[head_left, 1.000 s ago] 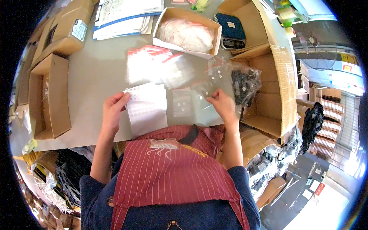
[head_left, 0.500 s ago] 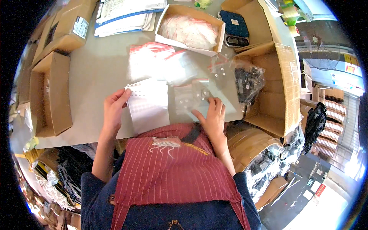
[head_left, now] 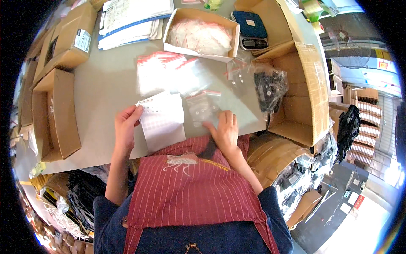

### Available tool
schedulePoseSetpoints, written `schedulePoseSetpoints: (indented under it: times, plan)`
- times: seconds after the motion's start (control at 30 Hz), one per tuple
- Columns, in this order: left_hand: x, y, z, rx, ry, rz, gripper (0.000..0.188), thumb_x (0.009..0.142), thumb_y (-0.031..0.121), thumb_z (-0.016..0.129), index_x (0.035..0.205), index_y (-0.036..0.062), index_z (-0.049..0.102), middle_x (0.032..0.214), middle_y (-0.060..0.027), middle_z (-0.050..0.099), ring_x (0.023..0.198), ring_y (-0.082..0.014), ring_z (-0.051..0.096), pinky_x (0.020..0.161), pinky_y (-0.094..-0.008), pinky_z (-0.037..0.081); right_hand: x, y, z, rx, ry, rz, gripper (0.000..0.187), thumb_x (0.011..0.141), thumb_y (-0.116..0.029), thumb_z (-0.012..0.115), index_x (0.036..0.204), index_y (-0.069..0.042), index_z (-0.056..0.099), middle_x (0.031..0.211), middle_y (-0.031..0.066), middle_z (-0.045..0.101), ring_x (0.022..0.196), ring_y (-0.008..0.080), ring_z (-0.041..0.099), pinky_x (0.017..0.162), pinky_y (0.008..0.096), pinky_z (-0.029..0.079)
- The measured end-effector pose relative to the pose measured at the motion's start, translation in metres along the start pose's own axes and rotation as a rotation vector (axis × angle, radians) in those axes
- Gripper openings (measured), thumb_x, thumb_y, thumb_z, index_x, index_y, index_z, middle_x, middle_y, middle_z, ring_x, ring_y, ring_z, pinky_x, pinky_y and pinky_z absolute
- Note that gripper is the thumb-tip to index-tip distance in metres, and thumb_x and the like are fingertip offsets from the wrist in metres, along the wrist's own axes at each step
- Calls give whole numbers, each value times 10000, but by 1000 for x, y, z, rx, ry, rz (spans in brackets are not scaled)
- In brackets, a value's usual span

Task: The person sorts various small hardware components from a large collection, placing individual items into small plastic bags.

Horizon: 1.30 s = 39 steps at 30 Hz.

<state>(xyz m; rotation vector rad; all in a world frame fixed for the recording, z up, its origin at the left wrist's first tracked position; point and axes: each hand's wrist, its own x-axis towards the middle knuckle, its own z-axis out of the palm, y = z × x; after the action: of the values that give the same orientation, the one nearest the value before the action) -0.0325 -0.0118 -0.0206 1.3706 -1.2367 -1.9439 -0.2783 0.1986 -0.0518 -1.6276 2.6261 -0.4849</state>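
Note:
My left hand [head_left: 128, 122] pinches the upper left corner of a sheet of small white round stickers [head_left: 163, 118], whose lower end reaches the table edge by the apron. To its right, small clear zip bags [head_left: 203, 109] with a red seal line lie overlapping, with small pale round pieces visible in them. At their lower right edge rests my right hand [head_left: 226, 132], thumb and fingers apart. Its fingertips touch the bags or the table beside them; which, I cannot tell exactly. A spread of clear red-sealed zip bags [head_left: 163, 74] lies just beyond the sheet.
Farther back stand a white box [head_left: 167, 42] of zip bags and a small scale [head_left: 255, 43]. Black parts in clear plastic [head_left: 269, 91] lie beside an open carton [head_left: 296, 97] at the right. At left is a narrow carton [head_left: 55, 114]; papers [head_left: 131, 25] lie behind.
My right hand has moved left, and the bag by its fingers has slid over the neighbouring bag. My left hand still pinches the sticker sheet. The whole view has shifted slightly.

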Motion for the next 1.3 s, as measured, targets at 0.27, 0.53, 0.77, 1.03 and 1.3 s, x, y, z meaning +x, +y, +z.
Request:
schedulePoseSetpoints:
  times: [0.27,0.53,0.77,1.03,1.3]
  plan:
    - [0,0,5,-13,29,10,286,973,183,656,1114,-61,709,977,-62,730,851,-116,663,832,-296,529,10,6,13,108,134,-103,136,791,-54,680,860,-47,564,895,133,556,833,353,582,701,434,518]
    - [2,-5,5,-67,66,39,287,975,182,656,1120,-62,704,986,-57,724,864,-116,654,832,-293,520,31,28,-19,723,197,186,140,822,4,701,948,-31,650,856,43,638,761,125,612,718,293,526]
    - [7,0,11,-44,-38,26,262,982,175,642,1085,-56,708,956,-42,716,855,-106,642,821,-278,512,175,9,-51,688,461,37,131,782,-51,692,896,-31,631,856,103,629,767,239,618,697,345,514]
    - [-4,-8,15,-46,11,79,244,985,173,641,1074,-45,706,963,-23,709,855,-83,622,813,-249,482,160,22,-1,207,419,-137,354,912,-196,674,1216,-23,615,1237,209,612,1138,401,582,963,474,477]
    - [-3,-8,26,-18,3,7,298,976,176,662,1148,-65,689,1025,-48,714,922,-105,629,860,-256,483,44,39,0,-219,-37,54,550,965,-355,602,1438,-93,502,1425,267,467,1265,444,474,1069,539,397]
